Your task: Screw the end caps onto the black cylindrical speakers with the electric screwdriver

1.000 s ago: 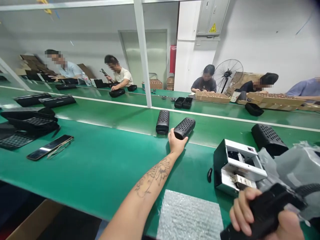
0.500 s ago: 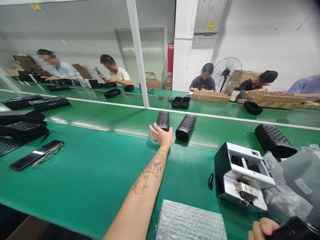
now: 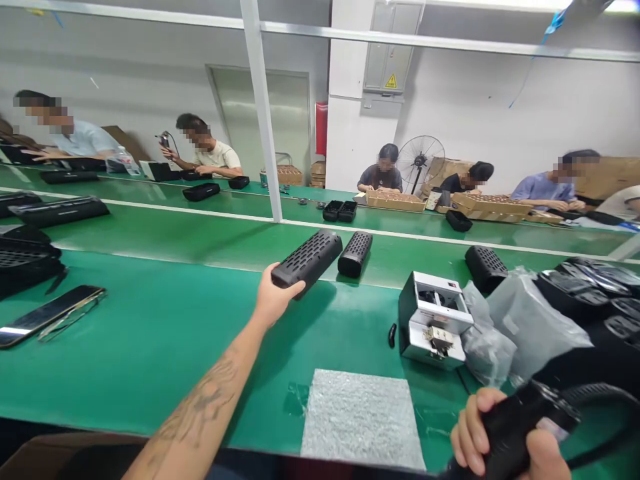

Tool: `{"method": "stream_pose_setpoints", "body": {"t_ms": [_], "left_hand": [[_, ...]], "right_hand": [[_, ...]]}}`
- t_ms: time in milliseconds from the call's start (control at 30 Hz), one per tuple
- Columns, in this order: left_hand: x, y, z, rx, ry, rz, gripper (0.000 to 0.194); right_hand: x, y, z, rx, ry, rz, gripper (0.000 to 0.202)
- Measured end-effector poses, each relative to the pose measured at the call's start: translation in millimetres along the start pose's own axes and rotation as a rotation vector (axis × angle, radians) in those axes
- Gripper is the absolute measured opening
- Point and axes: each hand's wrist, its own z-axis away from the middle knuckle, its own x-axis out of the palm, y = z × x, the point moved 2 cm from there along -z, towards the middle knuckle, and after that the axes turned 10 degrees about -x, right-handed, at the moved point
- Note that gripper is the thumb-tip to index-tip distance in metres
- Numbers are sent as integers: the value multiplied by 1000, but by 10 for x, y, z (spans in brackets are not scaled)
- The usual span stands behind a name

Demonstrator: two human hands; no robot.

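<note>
My left hand (image 3: 275, 297) is wrapped round the near end of a black perforated housing (image 3: 311, 259), held tilted above the green bench. A similar housing (image 3: 356, 253) stays on the green belt just beyond it. At the lower right, my right hand (image 3: 473, 430) grips a black corded electric screwdriver (image 3: 515, 427); its cable curves off to the right and its tip is not visible. Between my hands lies a grey-white foam pad (image 3: 360, 417). A white and black screw feeder (image 3: 435, 323) stands beyond my right hand, with a small black piece (image 3: 392, 335) beside it.
To the left lie a phone (image 3: 45, 313), glasses (image 3: 73, 317) and black perforated parts (image 3: 25, 260). Clear plastic bags (image 3: 535, 310) and black parts (image 3: 590, 287) crowd the right. A white upright post (image 3: 263, 120) stands ahead; several co-workers sit across the belt.
My left hand has closed on the nearer-left housing, lifted it and drawn it back, tilted. My right hand has come further into view with the screwdriver. The view has shifted right and up.
</note>
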Motion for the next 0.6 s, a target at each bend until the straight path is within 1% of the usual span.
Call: {"method": "stream_pose_setpoints", "body": {"t_ms": [33, 67, 100, 133, 200, 233, 300, 400, 500, 600], "left_hand": [[-170, -48, 194, 48, -91, -17, 90], [-318, -103, 392, 68, -189, -22, 90], [-436, -159, 592, 75, -314, -15, 90], [-533, -213, 787, 74, -409, -1, 90], [-647, -311, 1146, 48, -577, -16, 91], [-670, -352, 1302, 40, -647, -27, 91], [-658, -417, 1558, 35, -783, -48, 92], [-562, -471, 1794, 46, -929, -54, 94], [-464, -476, 1894, 76, -987, -67, 94], [-420, -455, 1927, 116, -980, -116, 94]], "right_hand": [[13, -69, 4, -25, 20, 33, 55], [42, -151, 7, -60, 40, 61, 55], [87, -245, 9, -104, 59, 86, 55], [136, -349, 14, -149, 108, 114, 54], [264, -566, 28, -226, 140, 174, 54], [330, -676, 40, -272, 157, 212, 53], [458, -872, 67, -351, 151, 283, 54], [616, -1055, 107, -442, 104, 329, 55], [738, -1056, 122, -459, -3, 304, 55], [824, -910, 96, -429, -121, 247, 54]]}}
